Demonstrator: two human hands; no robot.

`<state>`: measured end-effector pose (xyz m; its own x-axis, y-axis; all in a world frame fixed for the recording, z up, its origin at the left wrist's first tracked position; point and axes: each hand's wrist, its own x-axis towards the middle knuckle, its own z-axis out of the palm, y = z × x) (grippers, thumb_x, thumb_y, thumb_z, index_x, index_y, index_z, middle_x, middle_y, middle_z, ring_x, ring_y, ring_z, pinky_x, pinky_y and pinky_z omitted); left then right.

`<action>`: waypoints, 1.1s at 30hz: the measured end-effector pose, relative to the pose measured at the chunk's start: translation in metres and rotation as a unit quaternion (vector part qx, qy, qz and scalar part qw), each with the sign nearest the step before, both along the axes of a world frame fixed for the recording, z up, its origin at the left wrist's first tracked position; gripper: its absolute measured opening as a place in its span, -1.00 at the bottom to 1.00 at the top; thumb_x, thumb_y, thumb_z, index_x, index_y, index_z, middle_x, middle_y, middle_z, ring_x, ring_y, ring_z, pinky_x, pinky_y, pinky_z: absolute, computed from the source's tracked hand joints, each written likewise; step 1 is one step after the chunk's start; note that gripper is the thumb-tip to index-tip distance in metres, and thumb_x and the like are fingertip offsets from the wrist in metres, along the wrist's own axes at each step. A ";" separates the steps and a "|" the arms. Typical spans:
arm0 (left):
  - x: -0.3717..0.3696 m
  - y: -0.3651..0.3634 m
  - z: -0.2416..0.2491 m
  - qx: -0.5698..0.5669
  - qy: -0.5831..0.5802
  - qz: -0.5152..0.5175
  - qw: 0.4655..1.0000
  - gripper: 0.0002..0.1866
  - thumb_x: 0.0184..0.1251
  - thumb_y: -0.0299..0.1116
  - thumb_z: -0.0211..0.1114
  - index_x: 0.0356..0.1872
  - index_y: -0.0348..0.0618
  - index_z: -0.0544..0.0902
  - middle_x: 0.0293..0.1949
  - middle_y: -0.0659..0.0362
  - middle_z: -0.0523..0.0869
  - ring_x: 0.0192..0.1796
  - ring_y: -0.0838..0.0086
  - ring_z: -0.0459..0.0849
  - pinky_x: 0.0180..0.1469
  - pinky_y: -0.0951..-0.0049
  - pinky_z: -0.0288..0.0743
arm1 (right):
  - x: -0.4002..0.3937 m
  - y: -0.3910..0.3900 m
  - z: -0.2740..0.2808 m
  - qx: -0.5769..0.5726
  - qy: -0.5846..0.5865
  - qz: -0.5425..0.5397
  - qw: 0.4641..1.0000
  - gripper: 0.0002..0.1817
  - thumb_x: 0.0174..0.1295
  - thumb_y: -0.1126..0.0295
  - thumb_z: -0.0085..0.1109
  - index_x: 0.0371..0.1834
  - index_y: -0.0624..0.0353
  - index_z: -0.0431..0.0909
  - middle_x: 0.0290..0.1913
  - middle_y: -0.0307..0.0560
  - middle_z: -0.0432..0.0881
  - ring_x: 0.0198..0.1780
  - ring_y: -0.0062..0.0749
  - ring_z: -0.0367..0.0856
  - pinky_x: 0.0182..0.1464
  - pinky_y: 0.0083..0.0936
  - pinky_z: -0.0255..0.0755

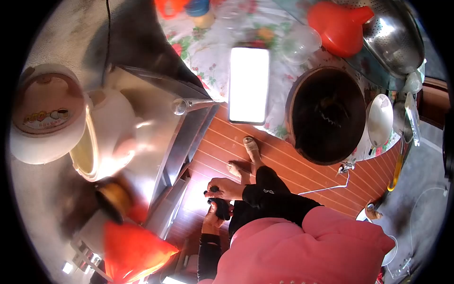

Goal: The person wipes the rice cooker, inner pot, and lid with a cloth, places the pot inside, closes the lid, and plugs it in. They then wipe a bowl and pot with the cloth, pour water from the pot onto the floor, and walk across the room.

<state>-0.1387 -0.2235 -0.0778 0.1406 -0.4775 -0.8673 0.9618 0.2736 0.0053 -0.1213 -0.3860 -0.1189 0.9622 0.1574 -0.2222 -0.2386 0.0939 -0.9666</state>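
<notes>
Over the red plank floor [293, 165], I see both hands, right hand [226, 188] and left hand [213, 218], gripping a small black object [220, 207]; a floral-clothed bench [213, 52] carries a lit phone [248, 85] and dark bowl [326, 113].

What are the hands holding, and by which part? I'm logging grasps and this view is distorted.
Both hands meet around a small dark object: the right hand lies over its top, the left hand under it. What the object is cannot be told.

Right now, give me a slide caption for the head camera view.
Both hands, left hand and right hand, close around a small dark object above the wooden floor, beside a steel counter with a rice cooker.
</notes>
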 end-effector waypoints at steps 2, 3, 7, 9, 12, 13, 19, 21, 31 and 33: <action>0.006 -0.010 0.007 0.048 -0.058 -0.128 0.989 -0.52 0.05 -0.10 0.37 -0.08 -0.18 0.50 -0.25 0.17 0.61 -0.26 0.41 0.58 -0.35 0.49 0.49 | 0.003 -0.001 -0.001 -0.039 0.020 0.084 0.996 -0.53 0.11 -0.08 0.14 -0.32 0.18 0.55 -0.33 0.02 0.57 -0.24 -0.05 0.55 -0.21 -0.31 0.40; 0.008 -0.015 0.009 0.072 -0.085 -0.192 0.975 -0.56 0.08 -0.23 0.39 -0.06 -0.20 0.50 -0.24 0.15 0.65 -0.22 0.40 0.66 -0.27 0.45 0.56 | 0.005 -0.004 0.002 -0.078 0.040 0.167 0.982 -0.45 0.11 -0.18 0.08 -0.27 0.16 0.57 -0.32 0.04 0.59 -0.19 -0.01 0.54 -0.17 -0.25 0.40; 0.009 -0.038 0.026 -0.017 -0.001 -0.173 0.985 -0.64 0.06 -0.29 0.28 -0.13 -0.26 0.51 -0.40 0.17 0.63 -0.47 0.45 0.61 -0.48 0.56 0.48 | 0.016 -0.021 0.023 -0.161 0.074 0.293 0.940 -0.38 0.18 -0.29 -0.19 -0.15 0.02 0.57 -0.19 0.02 0.62 -0.08 -0.05 0.55 -0.03 -0.25 0.37; 0.013 -0.054 0.039 -0.045 -0.040 -0.175 0.983 -0.61 0.05 -0.21 0.23 -0.16 -0.28 0.51 -0.51 0.17 0.56 -0.58 0.47 0.54 -0.58 0.58 0.41 | 0.024 -0.027 0.013 -0.098 0.114 0.334 0.931 -0.44 0.25 -0.19 -0.25 -0.08 0.00 0.56 -0.10 -0.05 0.62 -0.02 -0.12 0.54 0.03 -0.32 0.34; 0.013 -0.053 0.039 -0.141 0.027 -0.074 0.987 -0.41 0.01 -0.08 0.24 -0.01 -0.34 0.39 -0.54 0.16 0.45 -0.63 0.49 0.41 -0.66 0.57 0.31 | 0.030 -0.026 -0.021 0.216 0.002 0.351 0.911 -0.55 0.39 0.19 -0.38 0.00 0.16 0.53 0.02 -0.11 0.56 0.08 -0.36 0.45 0.19 -0.42 0.19; 0.013 -0.054 0.040 -0.141 0.027 -0.074 0.987 -0.41 0.01 -0.08 0.24 -0.01 -0.34 0.39 -0.54 0.16 0.45 -0.63 0.49 0.41 -0.66 0.57 0.31 | 0.024 -0.022 -0.027 0.354 0.120 0.298 0.878 -0.56 0.36 0.21 -0.33 0.02 0.24 0.50 0.10 -0.06 0.52 0.18 -0.41 0.39 0.26 -0.47 0.15; 0.009 -0.062 0.036 -0.317 0.063 0.179 0.929 -0.39 0.04 -0.06 0.19 0.01 -0.33 0.35 -0.53 0.10 0.39 -0.61 0.43 0.35 -0.66 0.53 0.29 | 0.008 -0.026 0.001 0.650 0.257 0.075 0.711 -0.57 0.31 0.21 -0.14 0.17 0.18 0.39 0.29 -0.02 0.32 0.25 -0.23 0.36 0.29 -0.37 0.22; 0.012 -0.063 0.042 -0.284 0.061 0.203 0.935 -0.39 0.06 0.00 0.15 -0.03 -0.35 0.35 -0.53 0.11 0.39 -0.63 0.44 0.35 -0.65 0.52 0.31 | 0.007 -0.026 0.007 0.753 0.231 0.046 0.614 -0.49 0.34 0.12 -0.18 0.26 0.18 0.26 0.38 0.05 0.13 0.35 -0.05 0.19 0.32 -0.25 0.14; 0.005 -0.033 0.028 -0.304 0.082 0.175 0.933 -0.36 0.16 0.14 0.11 -0.05 -0.31 0.36 -0.52 0.16 0.38 -0.58 0.49 0.35 -0.65 0.60 0.32 | 0.011 -0.034 0.024 0.340 0.136 0.080 0.927 -0.57 -0.06 0.37 0.40 -0.08 0.20 0.54 -0.14 -0.21 0.56 -0.05 -0.56 0.48 0.06 -0.60 0.36; 0.001 -0.030 0.030 -0.264 0.103 0.151 0.947 -0.30 0.15 0.22 0.12 -0.03 -0.30 0.35 -0.52 0.17 0.35 -0.57 0.51 0.32 -0.65 0.59 0.28 | 0.007 -0.034 0.021 0.351 0.231 0.106 0.901 -0.70 -0.06 0.39 0.39 -0.24 0.21 0.57 -0.26 -0.24 0.57 -0.18 -0.60 0.50 -0.08 -0.64 0.40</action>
